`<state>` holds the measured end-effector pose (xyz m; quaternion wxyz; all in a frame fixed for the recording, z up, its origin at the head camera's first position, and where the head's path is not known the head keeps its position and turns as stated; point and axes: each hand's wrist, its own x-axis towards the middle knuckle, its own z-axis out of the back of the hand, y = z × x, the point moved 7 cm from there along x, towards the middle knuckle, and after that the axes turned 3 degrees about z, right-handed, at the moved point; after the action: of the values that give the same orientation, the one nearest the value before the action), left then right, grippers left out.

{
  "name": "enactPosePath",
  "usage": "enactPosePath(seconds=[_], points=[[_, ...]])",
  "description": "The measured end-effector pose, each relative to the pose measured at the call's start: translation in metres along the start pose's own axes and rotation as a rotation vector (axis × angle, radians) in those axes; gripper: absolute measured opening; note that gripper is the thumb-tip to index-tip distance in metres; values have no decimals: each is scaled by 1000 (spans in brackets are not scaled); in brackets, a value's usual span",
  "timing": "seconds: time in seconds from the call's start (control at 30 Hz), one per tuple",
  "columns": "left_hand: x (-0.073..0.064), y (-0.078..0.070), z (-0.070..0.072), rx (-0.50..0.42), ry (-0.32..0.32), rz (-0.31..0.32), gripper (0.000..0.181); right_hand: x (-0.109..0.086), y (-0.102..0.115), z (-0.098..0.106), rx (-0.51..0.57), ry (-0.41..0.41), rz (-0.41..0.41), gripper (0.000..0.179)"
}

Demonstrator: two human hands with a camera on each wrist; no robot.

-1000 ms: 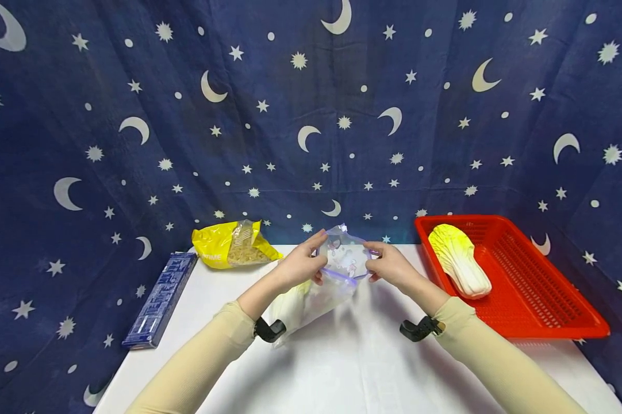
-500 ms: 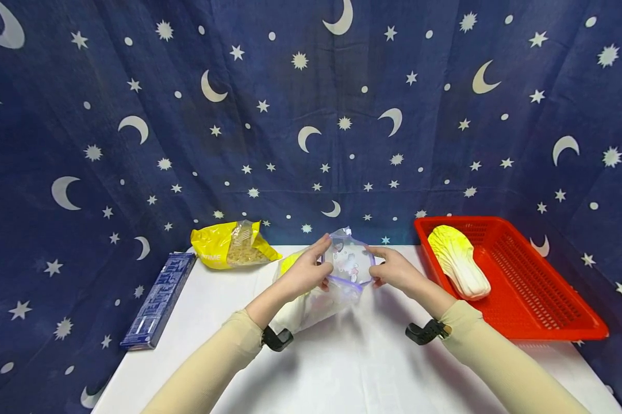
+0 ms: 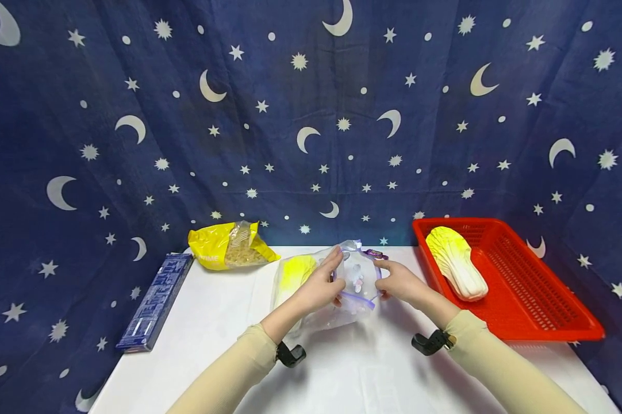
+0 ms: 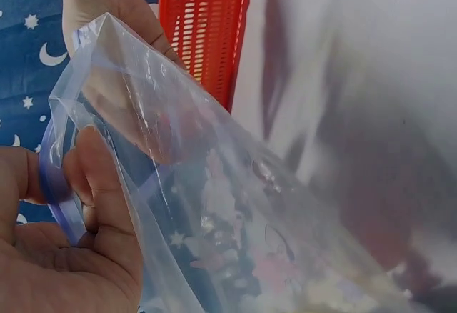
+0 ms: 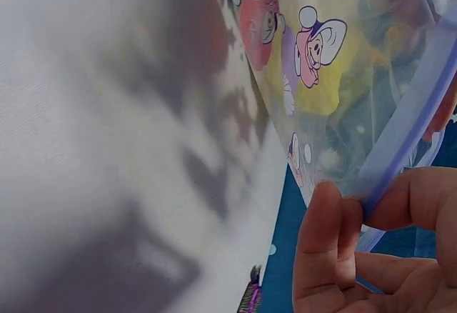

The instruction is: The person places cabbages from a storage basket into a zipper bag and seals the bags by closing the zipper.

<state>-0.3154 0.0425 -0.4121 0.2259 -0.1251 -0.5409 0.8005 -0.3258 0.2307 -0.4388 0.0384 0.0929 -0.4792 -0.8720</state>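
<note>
A clear zip bag with purple zip edges and cartoon prints is held up over the white table, its mouth spread apart. My left hand pinches one side of the mouth, with the thumb and fingers astride the purple edge in the left wrist view. The opposite side is pinched by my right hand, thumb against fingers on the zip strip in the right wrist view. A yellow and white napa cabbage lies behind my left hand, seemingly inside the bag; my hand covers part of it.
A red plastic basket at the right holds another napa cabbage. At the back left lies a yellow packet, and a long blue box runs along the left edge. A small purple-wrapped item lies behind the bag.
Both hands have moved a little right and nearer, carrying the bag's mouth with them. More of the cabbage and the small purple item now show. The grip on both sides stays.
</note>
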Motion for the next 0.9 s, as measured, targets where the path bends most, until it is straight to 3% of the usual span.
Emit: enactPosePath(seconds=[0.2, 0.47, 0.6, 0.9], points=[[0, 2, -4, 8, -16, 3, 74, -4, -3, 0, 7, 12, -3, 74], [1, 2, -3, -14, -14, 14, 73, -12, 8, 17, 59, 51, 70, 64], [0, 2, -4, -17, -7, 16, 73, -17, 16, 39, 66, 30, 112, 57], [-2, 1, -5, -63, 18, -4, 70, -29, 16, 109, 81, -127, 127, 53]])
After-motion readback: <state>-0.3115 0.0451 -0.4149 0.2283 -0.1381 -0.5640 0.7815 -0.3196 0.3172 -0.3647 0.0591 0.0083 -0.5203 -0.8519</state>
